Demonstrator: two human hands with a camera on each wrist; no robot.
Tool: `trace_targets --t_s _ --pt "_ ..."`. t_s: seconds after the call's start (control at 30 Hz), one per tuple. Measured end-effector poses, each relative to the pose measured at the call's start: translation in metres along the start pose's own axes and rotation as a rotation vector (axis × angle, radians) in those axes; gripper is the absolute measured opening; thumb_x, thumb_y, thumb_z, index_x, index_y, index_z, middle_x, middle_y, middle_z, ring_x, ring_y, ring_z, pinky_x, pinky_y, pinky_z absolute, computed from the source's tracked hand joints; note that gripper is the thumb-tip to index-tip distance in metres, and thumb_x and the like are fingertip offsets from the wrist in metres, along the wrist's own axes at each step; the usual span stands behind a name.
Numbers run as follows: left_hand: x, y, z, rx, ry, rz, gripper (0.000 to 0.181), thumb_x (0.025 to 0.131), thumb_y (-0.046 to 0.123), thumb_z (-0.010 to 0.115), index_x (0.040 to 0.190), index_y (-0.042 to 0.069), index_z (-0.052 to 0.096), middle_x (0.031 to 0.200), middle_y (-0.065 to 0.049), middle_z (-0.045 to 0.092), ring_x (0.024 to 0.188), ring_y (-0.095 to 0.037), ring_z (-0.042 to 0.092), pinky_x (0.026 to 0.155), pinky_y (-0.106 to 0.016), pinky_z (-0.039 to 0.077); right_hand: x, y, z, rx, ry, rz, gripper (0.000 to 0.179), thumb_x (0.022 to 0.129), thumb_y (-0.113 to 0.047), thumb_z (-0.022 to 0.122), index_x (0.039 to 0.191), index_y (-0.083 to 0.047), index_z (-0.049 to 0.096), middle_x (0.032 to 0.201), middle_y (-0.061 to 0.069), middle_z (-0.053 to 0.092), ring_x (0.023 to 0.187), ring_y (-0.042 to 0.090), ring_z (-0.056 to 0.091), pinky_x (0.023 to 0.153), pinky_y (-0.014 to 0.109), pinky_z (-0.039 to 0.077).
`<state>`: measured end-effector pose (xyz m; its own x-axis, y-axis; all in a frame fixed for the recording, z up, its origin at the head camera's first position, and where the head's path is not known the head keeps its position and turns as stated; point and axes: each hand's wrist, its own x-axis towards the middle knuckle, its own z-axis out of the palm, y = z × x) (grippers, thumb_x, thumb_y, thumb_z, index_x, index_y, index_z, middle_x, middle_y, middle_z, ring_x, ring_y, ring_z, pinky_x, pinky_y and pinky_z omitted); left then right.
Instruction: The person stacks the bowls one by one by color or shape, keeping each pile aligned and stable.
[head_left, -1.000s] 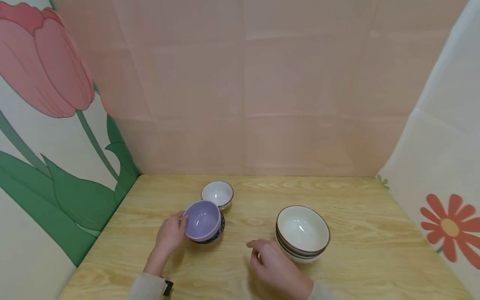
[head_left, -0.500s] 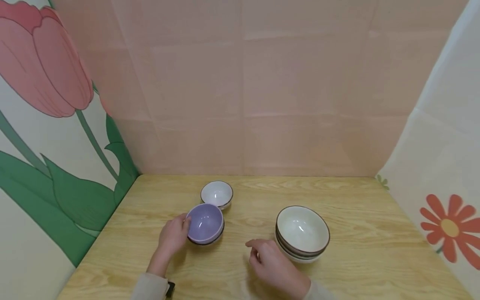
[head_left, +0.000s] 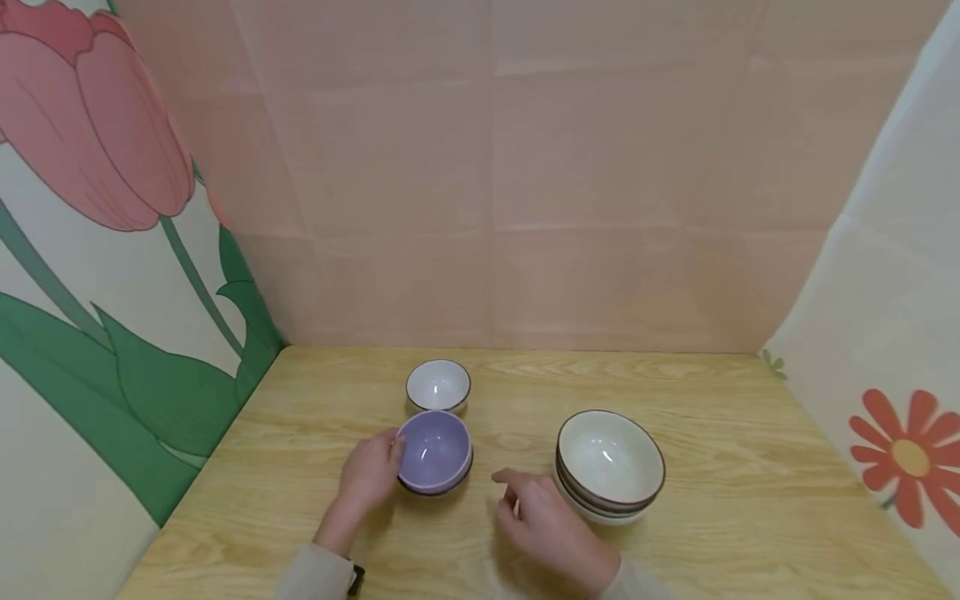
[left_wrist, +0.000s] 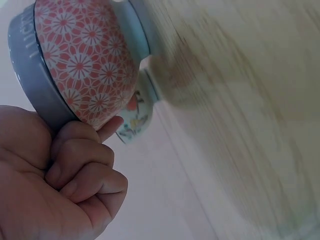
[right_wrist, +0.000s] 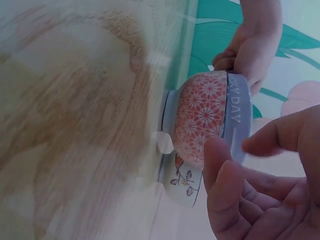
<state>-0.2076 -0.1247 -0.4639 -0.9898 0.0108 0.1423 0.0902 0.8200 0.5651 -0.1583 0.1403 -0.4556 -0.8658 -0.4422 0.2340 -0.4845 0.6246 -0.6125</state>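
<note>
My left hand (head_left: pixel 369 473) pinches the near-left rim of a purple bowl (head_left: pixel 433 450), thumb over the inside. That bowl sits nested in a red bowl with white flower patterns (left_wrist: pixel 82 57), whose dark rim peeks out below it in the head view. In the left wrist view my fingers curl under the purple bowl's grey-looking lettered band (left_wrist: pixel 37 65). Just behind stands a small white bowl (head_left: pixel 438 385), its outside painted with flowers (right_wrist: pixel 182 182). My right hand (head_left: pixel 551 525) hovers over the table, fingers loosely bent and holding nothing, to the right of the nested pair.
Close beside my right hand stands a stack of larger cream bowls (head_left: pixel 611 458) with brown rims. The wooden table (head_left: pixel 712 483) meets a pink backdrop (head_left: pixel 487 208) at the back. Printed flower cloths hang at the left and right sides.
The purple bowl came down into the patterned bowl beneath it. Then my left hand shifted both a little to the right. My right hand stayed nearly where it was.
</note>
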Motion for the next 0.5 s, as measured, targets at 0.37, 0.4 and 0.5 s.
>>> trace_targets --t_s 0.37,0.4,0.5 --pt "-0.004 0.020 0.009 0.007 -0.017 0.043 0.021 0.102 0.020 0.054 0.098 0.007 0.071 0.085 -0.012 0.072 0.078 -0.030 0.068 0.064 -0.044 0.051 0.004 0.002 0.005 0.029 0.066 0.051 0.056 0.093 -0.020 0.067 0.140 0.006 0.049 0.075 -0.013 0.059 0.055 -0.003 0.050 0.053 0.019 0.046" --pt "-0.004 0.021 0.010 0.007 -0.016 0.046 0.021 0.102 0.020 0.055 0.096 0.007 0.070 0.083 -0.011 0.071 0.077 -0.029 0.067 0.063 -0.043 0.051 0.005 0.003 0.006 0.027 0.076 0.052 0.054 0.095 -0.021 0.066 0.139 0.006 0.050 0.075 -0.013 0.059 0.055 -0.003 0.050 0.053 0.019 0.046" --pt "-0.004 0.023 0.013 0.007 -0.015 0.047 0.021 0.102 0.020 0.055 0.095 0.007 0.070 0.080 -0.010 0.070 0.074 -0.026 0.066 0.061 -0.041 0.049 0.008 0.004 0.009 0.016 0.109 0.058 0.049 0.099 -0.023 0.062 0.137 0.005 0.052 0.075 -0.011 0.060 0.058 -0.003 0.051 0.055 0.020 0.047"
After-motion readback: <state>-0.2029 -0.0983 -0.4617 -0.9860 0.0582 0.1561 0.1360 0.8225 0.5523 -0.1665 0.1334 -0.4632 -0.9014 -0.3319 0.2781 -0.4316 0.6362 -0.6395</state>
